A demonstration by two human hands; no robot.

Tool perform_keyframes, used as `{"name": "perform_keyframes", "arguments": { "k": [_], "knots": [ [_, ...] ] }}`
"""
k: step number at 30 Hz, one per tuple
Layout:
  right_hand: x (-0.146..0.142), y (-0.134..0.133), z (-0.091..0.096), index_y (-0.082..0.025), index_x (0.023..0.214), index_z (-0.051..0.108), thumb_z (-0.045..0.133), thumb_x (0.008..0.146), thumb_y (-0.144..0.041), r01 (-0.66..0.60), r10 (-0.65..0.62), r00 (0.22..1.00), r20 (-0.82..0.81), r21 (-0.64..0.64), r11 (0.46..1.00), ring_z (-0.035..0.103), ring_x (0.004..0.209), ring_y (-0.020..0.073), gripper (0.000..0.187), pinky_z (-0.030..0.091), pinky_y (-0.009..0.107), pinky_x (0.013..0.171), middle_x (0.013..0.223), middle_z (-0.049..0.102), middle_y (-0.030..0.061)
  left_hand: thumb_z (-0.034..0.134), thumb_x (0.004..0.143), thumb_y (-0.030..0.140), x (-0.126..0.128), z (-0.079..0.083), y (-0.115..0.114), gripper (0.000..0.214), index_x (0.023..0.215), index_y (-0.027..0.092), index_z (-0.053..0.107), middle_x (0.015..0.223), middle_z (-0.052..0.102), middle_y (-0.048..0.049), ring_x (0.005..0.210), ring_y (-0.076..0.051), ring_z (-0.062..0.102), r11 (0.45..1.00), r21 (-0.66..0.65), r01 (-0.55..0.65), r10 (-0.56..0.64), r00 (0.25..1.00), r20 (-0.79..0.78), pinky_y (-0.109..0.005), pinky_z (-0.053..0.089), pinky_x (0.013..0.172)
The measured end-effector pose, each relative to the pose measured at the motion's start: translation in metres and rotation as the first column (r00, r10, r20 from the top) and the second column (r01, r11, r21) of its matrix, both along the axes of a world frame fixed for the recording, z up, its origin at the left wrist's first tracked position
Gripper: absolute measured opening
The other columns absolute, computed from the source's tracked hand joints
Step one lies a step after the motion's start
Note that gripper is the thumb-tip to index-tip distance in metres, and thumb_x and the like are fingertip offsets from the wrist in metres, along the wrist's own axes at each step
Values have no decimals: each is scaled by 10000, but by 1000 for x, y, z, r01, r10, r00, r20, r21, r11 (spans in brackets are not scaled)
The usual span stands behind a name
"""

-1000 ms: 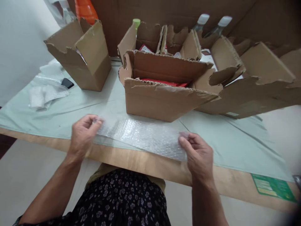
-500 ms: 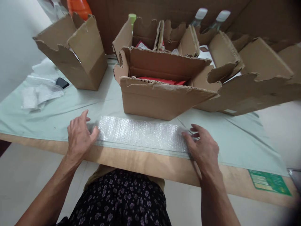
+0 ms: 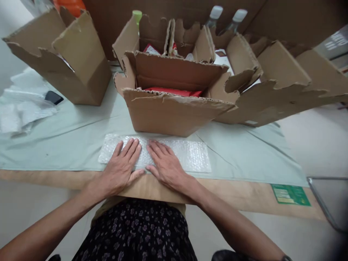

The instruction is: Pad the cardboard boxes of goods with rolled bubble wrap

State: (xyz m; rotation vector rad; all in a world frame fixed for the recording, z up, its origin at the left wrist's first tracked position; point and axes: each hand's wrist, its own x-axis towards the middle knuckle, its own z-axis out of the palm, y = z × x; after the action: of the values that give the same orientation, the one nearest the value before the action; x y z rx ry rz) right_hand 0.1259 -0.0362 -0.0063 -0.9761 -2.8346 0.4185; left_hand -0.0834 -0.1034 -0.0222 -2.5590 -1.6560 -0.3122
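Observation:
A long folded strip of bubble wrap (image 3: 193, 156) lies flat along the front of the cloth-covered table. My left hand (image 3: 123, 161) rests palm down on its left part, fingers stretched out. Close beside it, my right hand (image 3: 167, 163) lies flat near the strip's middle, also with fingers extended. The two thumbs point toward each other with a small gap between them. Neither hand grips anything. Just behind the strip stands an open cardboard box (image 3: 168, 114) with a red packet (image 3: 174, 91) inside.
At the left stands another cardboard box (image 3: 92, 78), with a black phone-like object (image 3: 53, 97) and loose plastic wrap (image 3: 29, 112) beside it. More open boxes (image 3: 261, 105) fill the back and right. White-capped bottles (image 3: 216, 13) rise behind. A green card (image 3: 290, 195) lies at the front-right edge.
Both hands have come inward from the two ends of the bubble wrap and now lie flat on it, side by side. The camera view has shifted slightly.

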Motion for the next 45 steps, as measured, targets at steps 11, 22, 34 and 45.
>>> {"name": "perform_keyframes", "arguments": {
  "k": [11, 22, 34, 45],
  "knots": [
    [150, -14, -21, -247, 1649, 349, 326, 1104, -453, 453, -472, 880, 59, 199, 869, 373, 1576, 280, 583, 338, 527, 1254, 1705, 399, 100, 508, 1030, 483, 0, 1, -4, 706, 1641, 205, 287, 1692, 391, -200, 1583, -418, 319, 990, -123, -68, 74, 996, 50, -729, 25, 1267],
    [152, 38, 7, -163, 1312, 686, 445, 989, -424, 513, -496, 858, -136, 163, 843, 645, 1304, 368, 480, 526, 566, 1040, 1420, 683, 181, 510, 994, 484, -49, 33, -7, 510, 1389, 183, 627, 1446, 635, -187, 1370, -401, 540, 890, -14, -455, 452, 881, 139, -585, 390, 1147],
    [134, 42, 10, -239, 824, 662, 546, 840, -436, 549, -550, 831, -80, -43, 835, 716, 982, 341, 228, 539, 514, 900, 1039, 780, 125, 573, 822, 309, -60, 32, 0, 107, 790, 224, 629, 915, 721, -81, 894, -271, 658, 757, -248, -604, 651, 730, 209, -402, 487, 839],
    [123, -11, 52, -245, 1268, 649, 582, 911, -415, 388, -479, 867, -136, -416, 822, 647, 628, 202, 401, 529, 322, 584, 764, 698, 16, 621, 821, 385, -86, 66, 16, 463, 1239, 187, 638, 812, 704, -18, 707, -199, 642, 791, -320, -522, 608, 610, 508, -332, 507, 688]
  ]
}}
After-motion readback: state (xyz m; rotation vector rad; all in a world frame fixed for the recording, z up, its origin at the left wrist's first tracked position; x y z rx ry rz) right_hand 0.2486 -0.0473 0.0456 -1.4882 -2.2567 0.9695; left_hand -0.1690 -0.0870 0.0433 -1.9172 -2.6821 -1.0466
